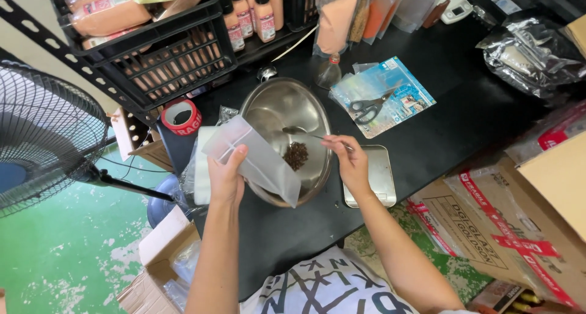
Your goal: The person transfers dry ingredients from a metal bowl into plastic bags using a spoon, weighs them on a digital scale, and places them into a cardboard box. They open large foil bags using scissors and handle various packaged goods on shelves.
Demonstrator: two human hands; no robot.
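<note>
Centre of frame: left hand (226, 178) has its grip clenched on a translucent pouch (256, 159), tilted over the steel bowl (287, 109). Right hand (350, 161) pinches a spoon (305, 134) reaching into the bowl above dark seeds (296, 155). Scissors (368, 108) lie on the black bench (452, 88), upper right.

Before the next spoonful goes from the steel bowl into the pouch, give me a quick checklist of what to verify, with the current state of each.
1. Left hand grips the translucent frosted plastic pouch: ok.
2. Pouch held over the round stainless steel bowl: ok.
3. Pouch mouth open: cannot tell.
4. Right hand holds the thin metal spoon: ok.
5. Dark brown spice pile left in the bowl: ok.
6. Small square metal scale tray beside the bowl bare: ok.
</note>
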